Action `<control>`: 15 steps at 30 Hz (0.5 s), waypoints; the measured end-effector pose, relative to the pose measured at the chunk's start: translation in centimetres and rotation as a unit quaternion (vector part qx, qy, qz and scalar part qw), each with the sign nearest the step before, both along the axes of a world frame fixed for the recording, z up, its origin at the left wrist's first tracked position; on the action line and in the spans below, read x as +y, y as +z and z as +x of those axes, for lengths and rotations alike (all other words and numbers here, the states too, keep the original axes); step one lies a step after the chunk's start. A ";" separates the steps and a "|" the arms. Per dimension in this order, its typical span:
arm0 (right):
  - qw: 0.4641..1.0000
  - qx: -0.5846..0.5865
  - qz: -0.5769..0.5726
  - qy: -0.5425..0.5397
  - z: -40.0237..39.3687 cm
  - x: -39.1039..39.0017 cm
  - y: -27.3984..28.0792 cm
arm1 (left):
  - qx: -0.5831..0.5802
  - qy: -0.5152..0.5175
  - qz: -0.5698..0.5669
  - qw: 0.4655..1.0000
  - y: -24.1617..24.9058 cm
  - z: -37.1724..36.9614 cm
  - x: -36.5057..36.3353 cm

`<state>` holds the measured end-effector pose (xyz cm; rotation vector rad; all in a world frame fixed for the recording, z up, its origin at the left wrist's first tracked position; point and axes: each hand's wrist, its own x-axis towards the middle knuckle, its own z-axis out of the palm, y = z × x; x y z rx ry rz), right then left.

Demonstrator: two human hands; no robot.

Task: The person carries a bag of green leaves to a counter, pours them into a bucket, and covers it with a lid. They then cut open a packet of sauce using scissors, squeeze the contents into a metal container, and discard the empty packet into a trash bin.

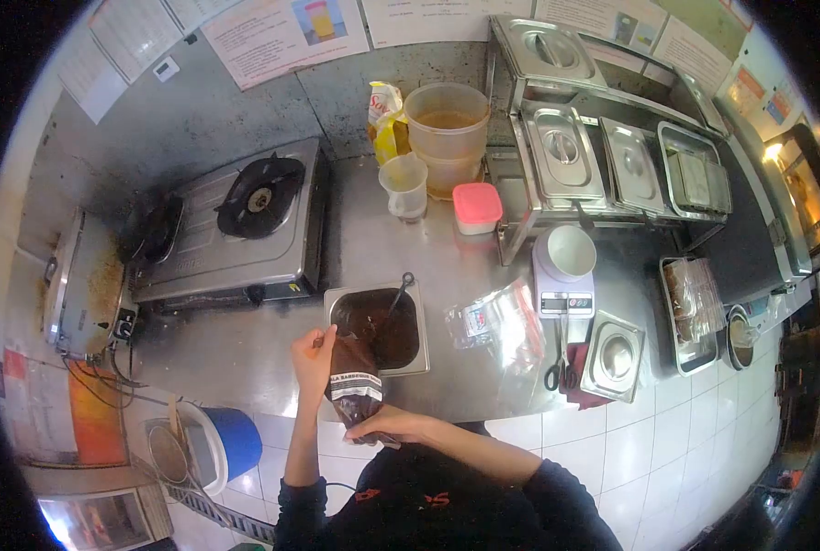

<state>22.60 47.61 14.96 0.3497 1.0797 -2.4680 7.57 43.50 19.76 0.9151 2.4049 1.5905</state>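
A dark sauce pouch (355, 381) with a white label reading in part "BARBEQUE" is tilted over the near edge of a square steel pan (336, 296). My left hand (315, 356) is closed on the pouch's upper left edge, near the pan's rim. Lower down, my right hand (387, 424) grips the pouch's bottom end close to my body. Dark brown sauce (393, 335) lies in the pan, and a utensil with a dark handle (401, 292) leans in it. Whether sauce is flowing out cannot be made out.
Left stands a two-burner gas stove (231, 230). Behind are a plastic jug (404, 186), a large tub (447, 138) and a pink-lidded box (477, 208). To the right lie clear plastic bags (502, 326), a scale (564, 301) with a white bowl, scissors (561, 367) and a steel lid (614, 356).
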 end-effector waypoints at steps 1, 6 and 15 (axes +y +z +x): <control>0.999 0.008 -0.041 -0.011 0.2 0.1 0.5 | -0.006 0.003 -0.021 1.000 0.1 -0.1 0.0; 0.988 -0.026 -0.154 -0.018 0.9 -0.1 0.9 | -0.031 0.002 0.002 1.000 -1.6 -1.3 -0.1; 0.976 -0.100 0.173 -0.087 -1.3 -3.5 -3.5 | 0.012 0.021 -0.052 0.998 -3.4 -2.2 -1.2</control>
